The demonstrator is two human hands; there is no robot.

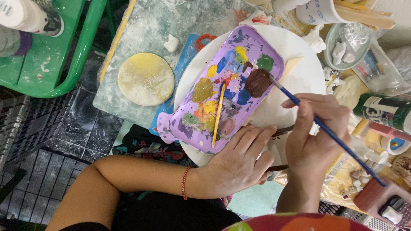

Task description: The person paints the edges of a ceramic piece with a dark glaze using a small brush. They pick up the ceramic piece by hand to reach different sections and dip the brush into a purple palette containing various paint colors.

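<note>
Dark tiled floor point(81, 124) shows at the left beneath a green plastic frame point(81, 51), and beside it a pale, dusty counter point(145, 25) carries the work. On that counter sits a round white plate point(306, 68), and across the plate lies a long purple palette tray point(201, 128) smeared with yellow, blue, green, orange and a thick brown patch point(257, 82). To the left of the tray rests a round yellowish disc point(145, 79), apart from it, with a small white clay shape point(171, 43) just above. Cluttered at the right edge are a green bottle point(381, 112), a clear bowl point(349, 42) of small white pieces and a cup point(319, 10) of wooden sticks. The left hand point(239, 160), a red thread at its wrist, lies with fingers loosely extended on the near rim of the plate, touching the tray's lower end and gripping nothing that shows. The right hand point(317, 137) is closed in a pencil grip around a blue-handled paintbrush point(329, 132), whose tip rests in the brown paint. That brush looks light, stiff and slim, probably best held near the middle of its shaft as here; wet paint could make it slippery. A thin yellow stick point(218, 113) lies on the tray.
</note>
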